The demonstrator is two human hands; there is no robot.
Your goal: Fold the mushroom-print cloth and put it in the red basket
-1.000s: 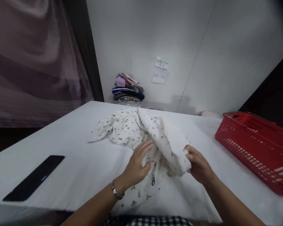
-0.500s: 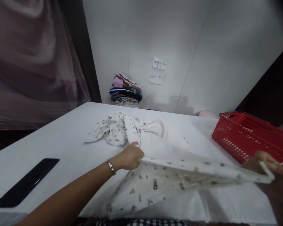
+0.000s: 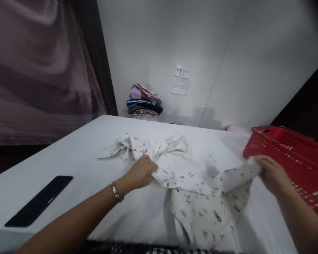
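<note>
A white printed garment (image 3: 187, 181) with small dark and olive motifs stretches between my two hands over the white table. My left hand (image 3: 141, 171), with a metal watch or bracelet on the wrist, is closed on its edge near the middle. At the right, my right hand (image 3: 274, 173) grips another end, lifted a little above the table beside the basket. Part of the cloth hangs toward the near table edge, and the rest lies bunched farther back. The garment's exact kind cannot be made out.
A red plastic basket (image 3: 288, 151) stands on the right. A dark flat slab, phone-like, (image 3: 39, 201) lies at the left. Folded clothes (image 3: 144, 102) are stacked beyond the far edge of the white table (image 3: 76, 151). Paper signs (image 3: 179, 86) hang on the wall.
My right hand has come inward and up from the far right, still holding the cloth. The stretched edge has slackened, and the hanging part has shifted right. My left hand keeps its grip.
</note>
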